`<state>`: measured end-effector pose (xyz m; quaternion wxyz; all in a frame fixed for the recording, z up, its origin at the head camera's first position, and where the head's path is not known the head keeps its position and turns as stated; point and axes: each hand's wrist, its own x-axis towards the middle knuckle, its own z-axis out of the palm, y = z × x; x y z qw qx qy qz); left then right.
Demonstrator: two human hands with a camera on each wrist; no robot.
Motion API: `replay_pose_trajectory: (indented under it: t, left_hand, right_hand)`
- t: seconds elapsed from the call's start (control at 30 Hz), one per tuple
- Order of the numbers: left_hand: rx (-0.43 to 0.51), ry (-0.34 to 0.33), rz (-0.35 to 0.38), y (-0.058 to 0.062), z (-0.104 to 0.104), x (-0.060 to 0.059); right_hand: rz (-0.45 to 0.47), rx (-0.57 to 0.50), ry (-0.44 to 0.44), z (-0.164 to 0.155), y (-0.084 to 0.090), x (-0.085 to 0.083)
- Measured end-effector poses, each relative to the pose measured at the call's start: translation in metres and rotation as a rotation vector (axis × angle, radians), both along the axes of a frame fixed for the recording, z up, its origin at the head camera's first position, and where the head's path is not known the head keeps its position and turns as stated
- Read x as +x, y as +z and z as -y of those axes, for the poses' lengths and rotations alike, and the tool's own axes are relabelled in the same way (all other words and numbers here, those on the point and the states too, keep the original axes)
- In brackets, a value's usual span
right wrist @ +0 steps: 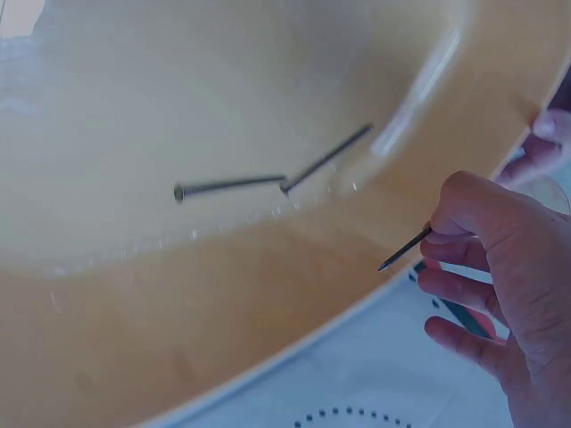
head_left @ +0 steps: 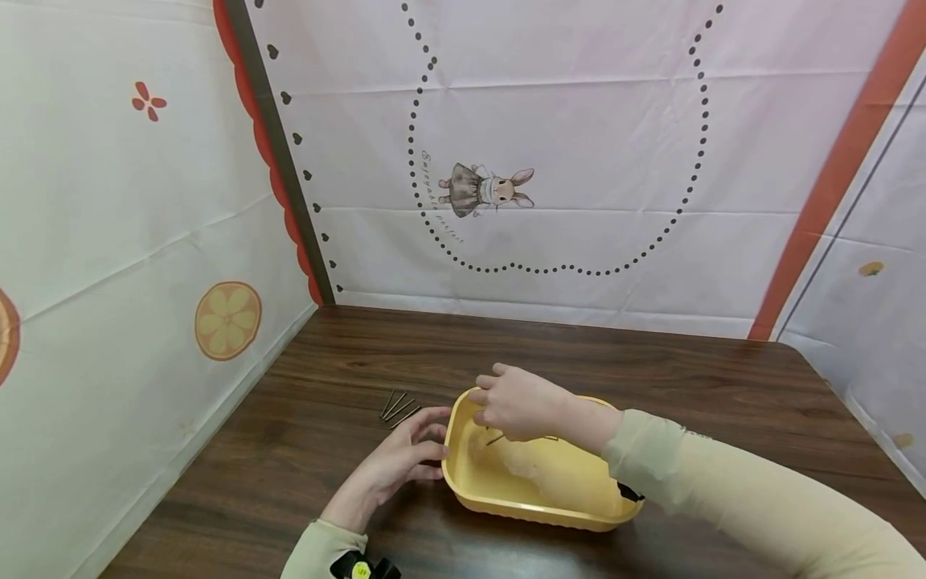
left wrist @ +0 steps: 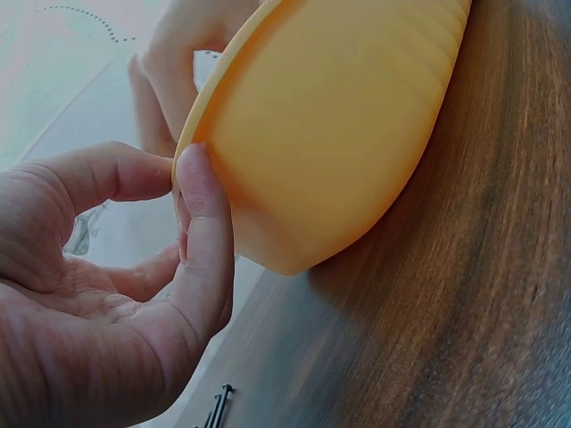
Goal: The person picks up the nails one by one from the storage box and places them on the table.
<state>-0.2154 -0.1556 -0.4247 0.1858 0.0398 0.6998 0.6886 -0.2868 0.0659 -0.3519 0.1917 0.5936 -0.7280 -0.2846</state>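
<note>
A yellow plastic tub [head_left: 470,474] stands on the dark wooden table. My right hand [head_left: 486,406] hovers over the tub's far left corner and pinches a thin nail [right wrist: 403,250] between thumb and forefinger [right wrist: 464,209], point down above the rim. Two nails [right wrist: 230,186] lie on the tub's floor [right wrist: 178,107]. My left hand [head_left: 437,438] rests against the tub's left side. Its thumb [left wrist: 201,223] and forefinger tip touch the outside of the rim [left wrist: 214,89] with the palm relaxed.
A few loose nails [head_left: 398,408] lie on the table [head_left: 651,378] just beyond my left hand, also seen as loose nails [left wrist: 217,408] in the left wrist view. Printed cloth walls [head_left: 542,161] close in the table at the back and on both sides.
</note>
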Motion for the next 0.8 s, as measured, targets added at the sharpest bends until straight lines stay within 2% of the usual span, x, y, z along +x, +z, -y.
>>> replay_pose_trajectory:
  t: [0.2,0.43,0.67,0.8]
  left_hand:
    - [0.001,0.001,-0.007,0.000,0.000,0.000]
    - [0.003,0.008,-0.013,-0.001,-0.002,0.000]
    - [0.005,0.010,-0.011,0.000,-0.003,0.001]
    - [0.013,0.005,-0.014,0.003,-0.003,0.002]
  right_hand:
    - [0.009,-0.143,0.048,-0.017,0.014,-0.004]
    - [-0.019,-0.305,0.100,-0.047,0.020,-0.004]
    - [0.025,-0.450,0.100,-0.077,0.017,0.001]
    - [0.048,-0.490,0.055,-0.092,0.017,0.006]
